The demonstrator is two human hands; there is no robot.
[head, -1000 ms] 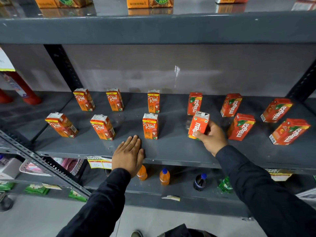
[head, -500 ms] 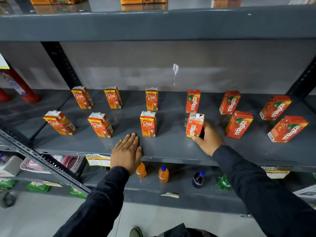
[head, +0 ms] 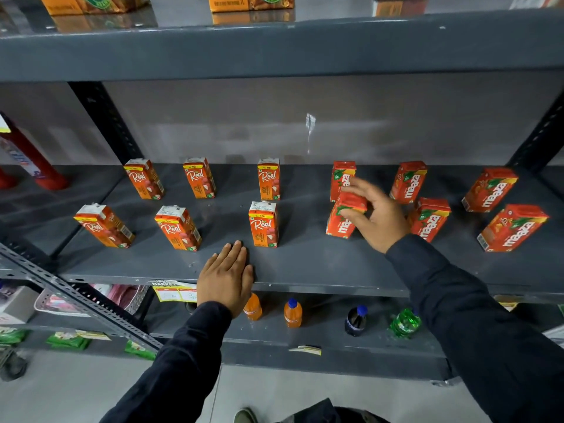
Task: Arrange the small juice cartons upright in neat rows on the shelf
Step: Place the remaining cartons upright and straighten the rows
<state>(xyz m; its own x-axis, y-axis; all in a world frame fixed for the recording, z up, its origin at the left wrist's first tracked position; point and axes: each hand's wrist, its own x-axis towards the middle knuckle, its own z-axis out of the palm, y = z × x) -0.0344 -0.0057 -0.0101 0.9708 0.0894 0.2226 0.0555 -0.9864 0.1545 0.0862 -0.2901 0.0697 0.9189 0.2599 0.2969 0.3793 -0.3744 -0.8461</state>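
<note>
Small orange juice cartons stand in two rows on the grey shelf (head: 305, 264). Several Real cartons fill the left half, the nearest one (head: 263, 224) just beyond my left hand (head: 225, 276), which lies flat and open on the shelf's front edge. Red Maaza cartons take the right half. My right hand (head: 374, 216) pinches the top of the front-left Maaza carton (head: 341, 222), thumb on its face and fingers over its top. That carton stands on the shelf, slightly tilted. Behind it is another Maaza carton (head: 340, 178), partly hidden by my fingers.
More Maaza cartons (head: 428, 219) (head: 512, 227) stand angled to the right. Small bottles (head: 293, 312) sit on the shelf below. The upper shelf (head: 274, 50) overhangs close above. A slotted steel brace (head: 76, 297) crosses at the lower left.
My right hand has set the Maaza carton down on the shelf, turned its front face toward me, and shifted from its side to its top. My left hand has stayed put.
</note>
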